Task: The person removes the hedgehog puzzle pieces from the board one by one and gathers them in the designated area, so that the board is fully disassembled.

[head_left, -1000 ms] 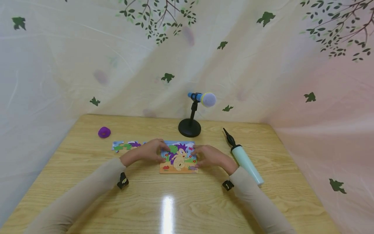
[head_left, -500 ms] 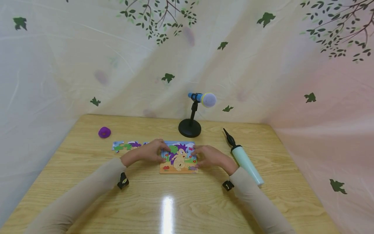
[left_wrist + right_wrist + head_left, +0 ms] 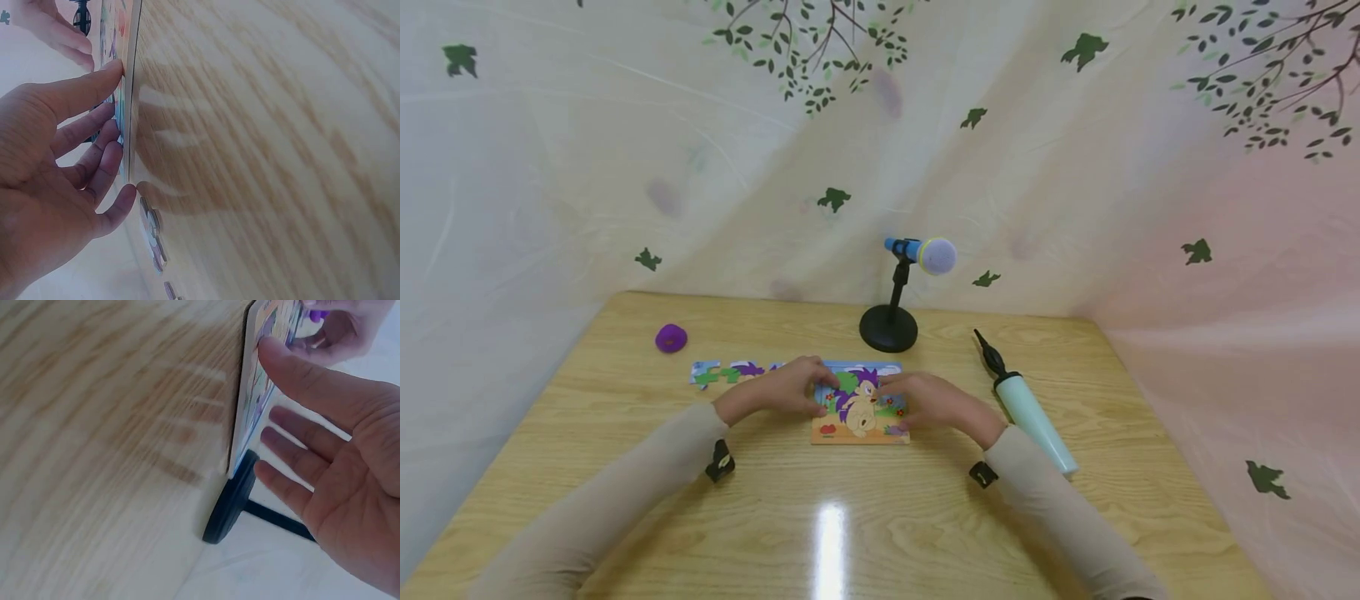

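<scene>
A flat jigsaw puzzle (image 3: 859, 427) showing a purple-haired hedgehog lies on the table in front of the person. On its left side rests the left hand (image 3: 792, 388), thumb and fingertips touching the picture with the fingers spread and slightly bent. The right hand (image 3: 934, 404) reaches over the right side, and its fingers hide part of the picture there. In the right wrist view that hand's thumb (image 3: 278, 353) is right at the puzzle's surface, while the other fingers stretch out loosely. Several loose puzzle pieces (image 3: 727, 375) lie left of the puzzle, partly behind the left hand.
A blue toy microphone (image 3: 925, 254) on a black stand (image 3: 889, 328) stands behind the puzzle. To the right lies a pale green hand pump (image 3: 1033, 421) with a black nozzle. A purple ring-like object (image 3: 671, 338) sits at the back left of the wooden table (image 3: 895, 517).
The right hand has shifted slightly left, farther over the picture, its fingertips now covering more of the upper right. The left hand and the puzzle have stayed in place.
</scene>
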{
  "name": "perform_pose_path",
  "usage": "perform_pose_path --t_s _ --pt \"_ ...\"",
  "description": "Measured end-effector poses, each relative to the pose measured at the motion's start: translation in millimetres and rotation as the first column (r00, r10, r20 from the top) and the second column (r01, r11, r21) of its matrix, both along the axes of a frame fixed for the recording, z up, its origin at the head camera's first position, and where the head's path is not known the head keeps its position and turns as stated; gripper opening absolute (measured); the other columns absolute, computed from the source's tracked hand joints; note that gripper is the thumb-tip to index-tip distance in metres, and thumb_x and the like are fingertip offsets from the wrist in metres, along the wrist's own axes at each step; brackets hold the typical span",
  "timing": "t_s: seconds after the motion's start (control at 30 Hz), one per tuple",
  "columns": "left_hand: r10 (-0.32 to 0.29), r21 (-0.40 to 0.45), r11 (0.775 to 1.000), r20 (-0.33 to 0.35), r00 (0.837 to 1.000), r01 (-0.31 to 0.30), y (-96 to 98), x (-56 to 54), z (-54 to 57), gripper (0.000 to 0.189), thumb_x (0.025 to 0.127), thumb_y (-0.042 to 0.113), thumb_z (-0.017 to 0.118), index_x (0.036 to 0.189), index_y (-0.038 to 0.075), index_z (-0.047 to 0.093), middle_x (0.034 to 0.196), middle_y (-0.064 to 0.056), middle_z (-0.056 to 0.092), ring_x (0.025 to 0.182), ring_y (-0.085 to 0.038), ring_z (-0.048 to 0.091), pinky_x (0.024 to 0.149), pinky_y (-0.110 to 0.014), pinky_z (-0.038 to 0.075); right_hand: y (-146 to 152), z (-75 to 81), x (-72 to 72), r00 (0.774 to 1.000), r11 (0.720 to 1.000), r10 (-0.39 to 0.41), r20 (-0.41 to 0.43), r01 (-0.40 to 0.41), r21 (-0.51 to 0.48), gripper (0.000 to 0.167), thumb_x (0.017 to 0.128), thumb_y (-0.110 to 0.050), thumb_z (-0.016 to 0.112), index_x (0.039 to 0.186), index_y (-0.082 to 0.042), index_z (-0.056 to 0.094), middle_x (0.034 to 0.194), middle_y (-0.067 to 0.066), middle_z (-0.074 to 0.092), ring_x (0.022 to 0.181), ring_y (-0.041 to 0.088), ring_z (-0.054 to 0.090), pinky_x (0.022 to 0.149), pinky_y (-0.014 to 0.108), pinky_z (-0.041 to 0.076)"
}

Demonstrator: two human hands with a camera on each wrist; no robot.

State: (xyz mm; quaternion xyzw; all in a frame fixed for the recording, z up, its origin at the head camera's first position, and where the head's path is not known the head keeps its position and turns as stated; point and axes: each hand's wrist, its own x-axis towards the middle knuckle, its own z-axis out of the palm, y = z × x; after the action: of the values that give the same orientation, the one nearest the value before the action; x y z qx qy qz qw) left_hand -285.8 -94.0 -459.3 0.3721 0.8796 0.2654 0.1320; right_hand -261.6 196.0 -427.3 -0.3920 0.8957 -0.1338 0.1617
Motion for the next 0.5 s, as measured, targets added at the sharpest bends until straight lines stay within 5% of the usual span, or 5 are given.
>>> perform_pose_path --t_s 0.27,0.5 --pt "0.0 -0.003 1.0 0.022 1.0 0.0 1.4 0.8 0.7 0.042 0.085 0.02 0.082 0.123 0.002 0.071 0.116 -0.009 0.068 0.106 -0.02 0.058 0.096 -0.039 0.051 -6.9 1.3 3.3 0.996 0.999 0.007 0.09 -0.01 0.038 0.048 0.093 -0.006 0.072 0.14 -0.01 0.062 0.155 0.008 0.05 0.144 0.032 0.046 0.117 0.048 0.039" --pt "0.003 -0.003 1.0 0.015 1.0 -0.003 0.4 0.0 1.8 0.043 0.083 0.019 0.083 0.121 0.002 0.072 0.113 -0.009 0.068 0.104 -0.019 0.058 0.094 -0.038 0.052 -8.5 0.7 3.9 0.996 0.999 0.018 0.082 -0.022 0.044 0.049 0.094 -0.005 0.07 0.142 -0.011 0.06 0.156 0.006 0.047 0.144 0.031 0.047 0.117 0.047 0.04"
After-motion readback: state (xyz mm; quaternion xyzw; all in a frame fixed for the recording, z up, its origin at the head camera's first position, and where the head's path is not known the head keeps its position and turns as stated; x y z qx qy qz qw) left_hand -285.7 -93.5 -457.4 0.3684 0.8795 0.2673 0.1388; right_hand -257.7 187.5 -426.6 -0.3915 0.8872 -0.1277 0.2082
